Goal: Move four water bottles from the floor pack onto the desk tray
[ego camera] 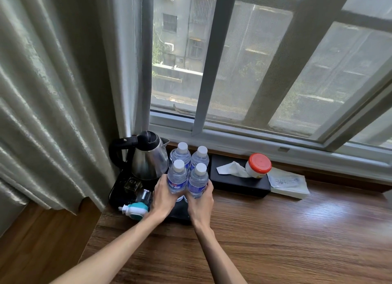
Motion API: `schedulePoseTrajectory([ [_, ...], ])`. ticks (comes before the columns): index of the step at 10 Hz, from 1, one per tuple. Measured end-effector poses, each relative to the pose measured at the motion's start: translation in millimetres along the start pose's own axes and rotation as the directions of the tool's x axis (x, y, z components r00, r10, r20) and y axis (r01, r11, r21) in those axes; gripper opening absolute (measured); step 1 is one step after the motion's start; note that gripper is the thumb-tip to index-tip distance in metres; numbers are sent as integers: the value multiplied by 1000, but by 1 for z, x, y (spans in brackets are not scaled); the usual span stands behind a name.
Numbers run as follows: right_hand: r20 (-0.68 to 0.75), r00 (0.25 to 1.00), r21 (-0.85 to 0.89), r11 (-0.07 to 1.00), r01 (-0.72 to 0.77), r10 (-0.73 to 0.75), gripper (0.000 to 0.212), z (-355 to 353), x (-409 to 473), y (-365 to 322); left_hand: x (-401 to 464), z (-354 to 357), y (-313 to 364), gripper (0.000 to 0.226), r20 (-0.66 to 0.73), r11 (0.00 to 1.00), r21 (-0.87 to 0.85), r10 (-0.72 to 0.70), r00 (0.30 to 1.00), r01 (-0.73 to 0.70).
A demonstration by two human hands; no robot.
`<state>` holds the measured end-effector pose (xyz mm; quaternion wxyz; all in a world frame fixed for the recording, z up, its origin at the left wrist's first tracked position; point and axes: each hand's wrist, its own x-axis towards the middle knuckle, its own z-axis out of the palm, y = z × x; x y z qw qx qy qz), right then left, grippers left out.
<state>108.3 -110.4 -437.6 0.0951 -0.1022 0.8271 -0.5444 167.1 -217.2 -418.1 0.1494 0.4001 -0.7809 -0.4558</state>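
Several clear water bottles with white caps and blue labels stand upright in a tight square on the black tray at the desk's back left. My left hand is wrapped around the front left bottle. My right hand grips the front right bottle. The back left bottle and back right bottle stand just behind them, untouched. The floor pack is out of view.
A steel kettle with black handle stands on the tray's left, with a teal and white plug-in device and a small glass in front. A black tissue box, a red-lidded jar and papers lie right. Curtain hangs left.
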Motion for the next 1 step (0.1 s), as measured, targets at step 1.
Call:
schedulePoseTrajectory([
  [1,20,1000,-10,1000,-7,7,92,4,-1,8,-3,1,-5,81,8,999,-36,14,1000,-14],
])
